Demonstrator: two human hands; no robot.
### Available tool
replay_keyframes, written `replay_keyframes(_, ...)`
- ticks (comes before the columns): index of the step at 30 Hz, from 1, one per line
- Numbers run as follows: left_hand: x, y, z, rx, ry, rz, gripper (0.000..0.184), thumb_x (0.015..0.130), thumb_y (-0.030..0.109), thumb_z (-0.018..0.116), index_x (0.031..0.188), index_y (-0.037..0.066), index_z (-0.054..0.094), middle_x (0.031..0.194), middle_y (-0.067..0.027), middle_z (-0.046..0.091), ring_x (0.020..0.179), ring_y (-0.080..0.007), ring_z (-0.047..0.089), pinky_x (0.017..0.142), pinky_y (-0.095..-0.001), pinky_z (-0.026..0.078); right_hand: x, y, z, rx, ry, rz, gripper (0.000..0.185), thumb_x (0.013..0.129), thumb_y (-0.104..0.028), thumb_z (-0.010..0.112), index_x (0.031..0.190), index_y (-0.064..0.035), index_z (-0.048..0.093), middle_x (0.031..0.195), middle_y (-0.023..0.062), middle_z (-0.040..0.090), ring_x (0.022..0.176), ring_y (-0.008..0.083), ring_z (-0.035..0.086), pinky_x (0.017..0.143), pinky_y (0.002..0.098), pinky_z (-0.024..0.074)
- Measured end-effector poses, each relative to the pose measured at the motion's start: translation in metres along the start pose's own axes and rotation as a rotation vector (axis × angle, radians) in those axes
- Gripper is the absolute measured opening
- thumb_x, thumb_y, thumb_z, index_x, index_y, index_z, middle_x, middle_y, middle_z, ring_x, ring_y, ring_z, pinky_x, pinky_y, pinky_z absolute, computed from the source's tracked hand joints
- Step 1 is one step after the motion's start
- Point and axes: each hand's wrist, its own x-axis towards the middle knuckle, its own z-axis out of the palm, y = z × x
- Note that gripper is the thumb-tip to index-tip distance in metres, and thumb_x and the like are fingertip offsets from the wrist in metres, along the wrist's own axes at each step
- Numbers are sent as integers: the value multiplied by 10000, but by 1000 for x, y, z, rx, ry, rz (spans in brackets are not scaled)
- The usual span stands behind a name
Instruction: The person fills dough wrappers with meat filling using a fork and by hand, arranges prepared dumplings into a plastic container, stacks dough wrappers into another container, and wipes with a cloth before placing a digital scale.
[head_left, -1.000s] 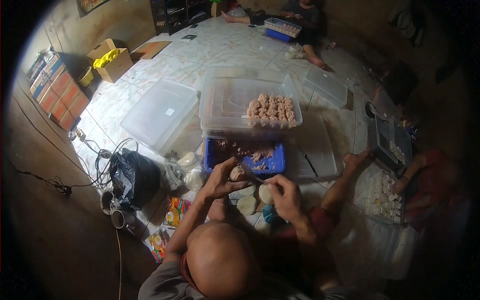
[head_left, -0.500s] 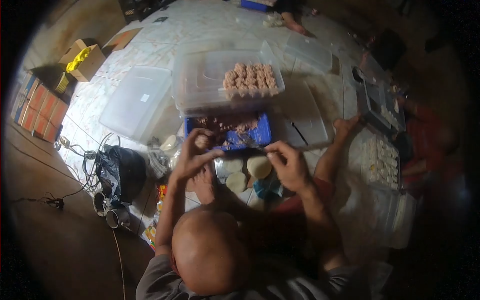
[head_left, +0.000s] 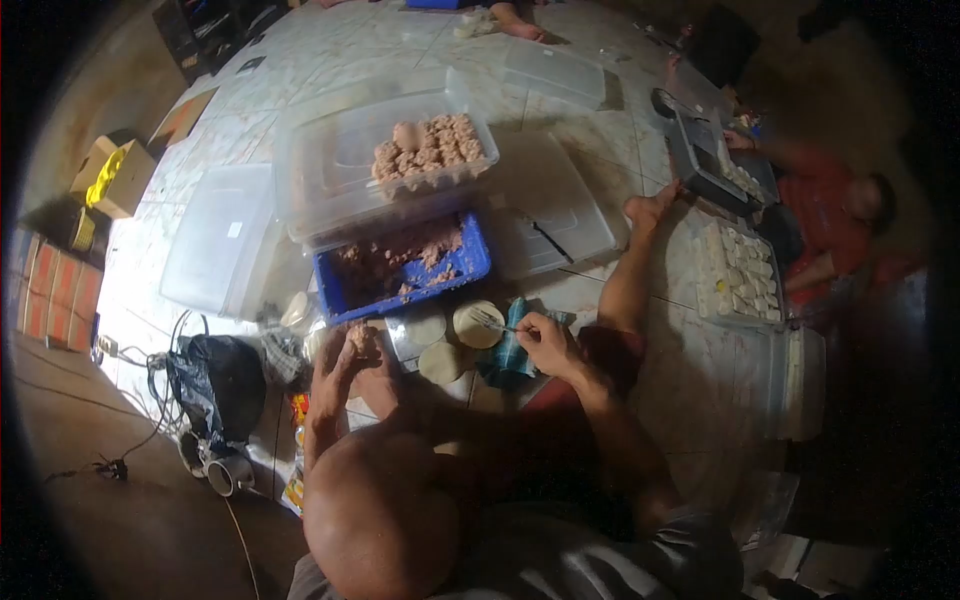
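Note:
My left hand (head_left: pixel 330 366) is closed around a clump of pinkish minced filling (head_left: pixel 360 338), just below the blue tray (head_left: pixel 319 284). More filling is smeared inside that tray. Held in my right hand (head_left: pixel 550 344) is a fork (head_left: pixel 490 320), its tines over a pale round dough wrapper (head_left: pixel 474 334). Two further wrappers, one (head_left: pixel 440 363) nearer me and one (head_left: pixel 424 326) to the left, lie close by. A teal cloth (head_left: pixel 508 362) is beside my right hand. Behind the tray, a clear plastic bin (head_left: pixel 310 165) holds several rows of filling balls (head_left: pixel 436 146).
A clear lid (head_left: pixel 580 215) with a dark stick on it lies right of the tray. Farther right, a person in red (head_left: pixel 830 215) sits by a container of pale pieces (head_left: pixel 742 275). A black bag (head_left: pixel 215 385) and a mug (head_left: pixel 230 474) stand at left.
My left hand has come down from the tray's edge toward me with the clump. My right hand and fork have moved away from the tray to above a wrapper. The view has shifted.

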Motion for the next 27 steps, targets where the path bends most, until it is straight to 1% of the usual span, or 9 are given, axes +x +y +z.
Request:
replay_keyframes(7, 26, -7, 15, -162, -203, 52, 543, 1018, 415, 438, 1336, -24, 454, 1238, -168, 576, 1090, -279, 607, 937, -440, 496, 67, 22, -18, -22, 458, 30, 158, 864, -106, 621, 995, -18, 636, 888, 180, 685, 902, 342, 674, 789, 396, 520)
replay_keyframes(11, 50, -3, 35, -203, -293, 56, 669, 993, 551, 382, 1366, -1, 439, 1271, -139, 548, 1166, -282, 551, 977, -456, 460, 113, -1, -27, -300, 420, 27, 244, 816, -122, 652, 1042, -33, 673, 1069, 207, 651, 1043, 364, 618, 890, 431, 489)
replay_keyframes(13, 52, 13, 56, -281, -262, 84, 573, 1003, 431, 448, 1368, -12, 438, 1210, -136, 571, 1126, -269, 584, 971, -482, 467, 110, -32, -25, -265, 547, -152, 206, 850, -121, 629, 1030, -27, 665, 1099, 172, 644, 1046, 337, 612, 891, 411, 487)
replay_keyframes(16, 60, 20, 70, -190, -347, 136, 656, 986, 510, 437, 1379, -15, 427, 1280, -144, 541, 1180, -270, 550, 1017, -464, 427, 78, -108, -3, 151, 189, -214, 418, 926, -276, 614, 1245, -14, 553, 1179, 237, 610, 1090, 355, 611, 916, 436, 478)
replay_keyframes(17, 59, 24, 74, -94, -368, 170, 688, 982, 551, 421, 1381, -9, 432, 1298, -140, 535, 1200, -268, 533, 1035, -457, 408, 68, -121, 10, -100, 275, -391, 546, 923, -325, 619, 1334, 3, 471, 1244, 255, 582, 1150, 384, 577, 944, 449, 465)
replay_keyframes(18, 62, 25, 74, -51, -351, 95, 681, 984, 505, 459, 1419, -13, 382, 1391, -154, 472, 1272, -277, 486, 1068, -447, 376, 63, -133, 18, -73, 127, -337, 615, 908, -359, 634, 1354, 20, 444, 1295, 279, 543, 1181, 416, 545, 964, 464, 450)
replay_keyframes(22, 51, 34, 80, -203, -319, 286, 711, 967, 443, 526, 1486, 25, 279, 1542, -148, 292, 1364, -320, 386, 1072, -471, 370, 79, -163, 10, -111, 66, -427, 365, 888, -193, 640, 1180, 11, 561, 1059, 221, 640, 989, 333, 639, 861, 391, 513)
replay_keyframes(25, 32, 39, 65, -194, -193, 260, 631, 970, 389, 525, 1444, 24, 324, 1456, -153, 404, 1276, -328, 473, 1025, -485, 414, 99, -182, -11, 303, 3, -354, 283, 874, -109, 654, 1128, 2, 596, 946, 130, 671, 885, 179, 656, 720, 317, 540)
replay_keyframes(27, 22, 29, 59, -147, -289, 221, 535, 984, 310, 506, 1408, 24, 352, 1395, -167, 456, 1180, -316, 546, 982, -472, 449, 117, -199, -35, 507, -164, -250, 276, 916, -139, 607, 1160, -13, 584, 952, 111, 660, 827, 145, 643, 637, 264, 516)
